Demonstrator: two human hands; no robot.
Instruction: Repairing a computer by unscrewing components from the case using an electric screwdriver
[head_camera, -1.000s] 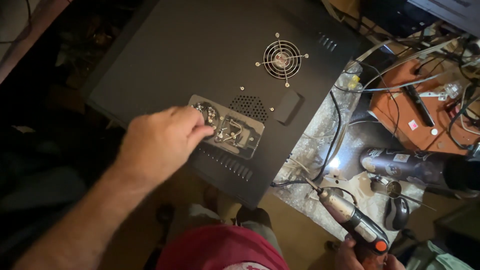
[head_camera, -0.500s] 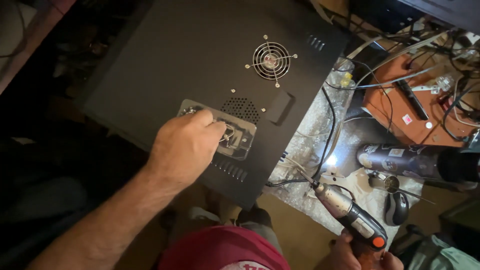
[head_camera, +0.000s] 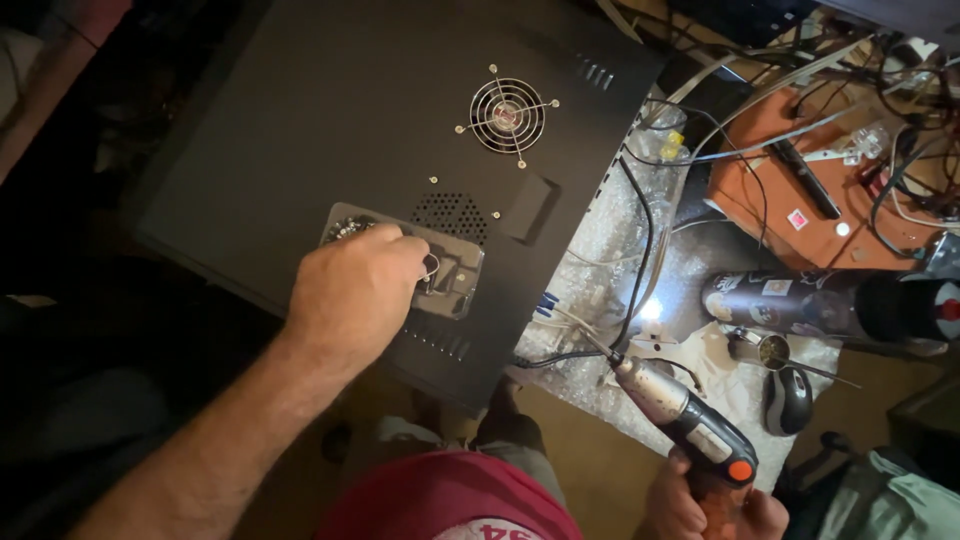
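A large black metal case panel (head_camera: 330, 130) lies tilted across the middle, with a round fan grille (head_camera: 508, 115) and a patch of vent holes (head_camera: 450, 212). My left hand (head_camera: 355, 290) rests on a small clear bag of metal parts (head_camera: 452, 280) lying on the panel, fingers curled onto it. My right hand (head_camera: 700, 505), at the bottom right, grips a silver and black rotary tool (head_camera: 680, 410) with an orange button, its tip pointing up-left just off the panel's edge.
Bubble wrap (head_camera: 610, 250) covers the surface right of the panel. A dark cylindrical can (head_camera: 800, 305), a computer mouse (head_camera: 788, 400), an orange board (head_camera: 800, 190) and tangled cables (head_camera: 900, 90) crowd the right side. A red garment (head_camera: 450, 495) shows at the bottom.
The view has shifted, so the panel sits further left and lower in frame. My left hand has curled more tightly over the bag. The rotary tool stays in my right hand.
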